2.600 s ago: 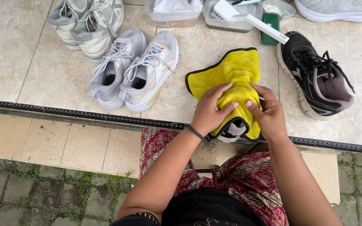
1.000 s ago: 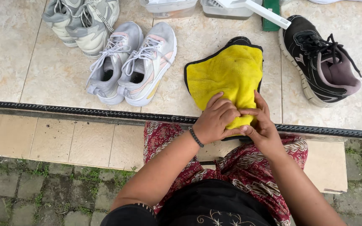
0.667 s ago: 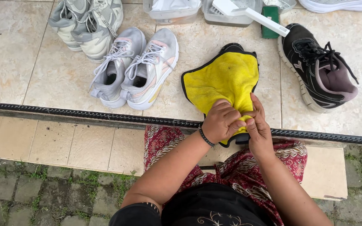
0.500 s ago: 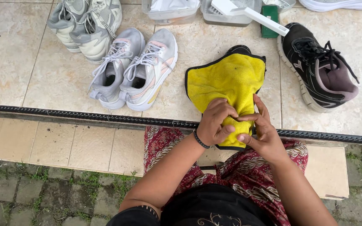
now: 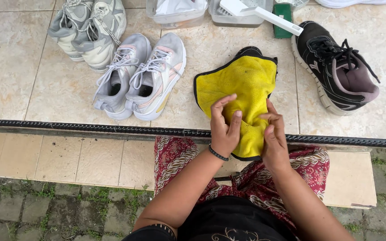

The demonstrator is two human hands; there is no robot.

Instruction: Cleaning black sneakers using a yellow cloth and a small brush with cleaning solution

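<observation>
- Nearest: lap in a red patterned skirt [image 5: 291, 178], over a tan step edge; grass and pavers below.
- Left hand [image 5: 223, 129], black band on the wrist, lies on the yellow cloth [image 5: 242, 89] with its fingers [image 5: 216, 109] bent and pressing into the near left part. Thumb side up, not fully flat.
- Right hand [image 5: 274, 136] sits at the cloth's near right edge, fingertips curled and pinching a fold of it. The two hands are close but not touching each other.
- Cloth is yellow with black trim, draped over a black shoe [image 5: 249, 51]; only the shoe's far end shows past the top edge. It lies on the tile floor [image 5: 23, 80], straddling the black drain strip [image 5: 90, 128] at the near end.
- Against half a second ago: both hands had been bunched together low on the cloth, fingers overlapping. Now they have parted a little, the left has slid up and to the left, and its fingers are more stretched out. Cloth lies in much the same spot.
- Left of cloth: pair of grey sneakers [image 5: 141, 76], side by side, toes toward the person. Another grey pair [image 5: 88, 29] beyond them.
- Right of cloth, apart from it: a second black shoe [image 5: 336, 67], laces loose.
- Farthest: two clear tubs [image 5: 177, 15], a white brush [image 5: 264, 13] resting on one, and a green block [image 5: 283, 20] beside it.
</observation>
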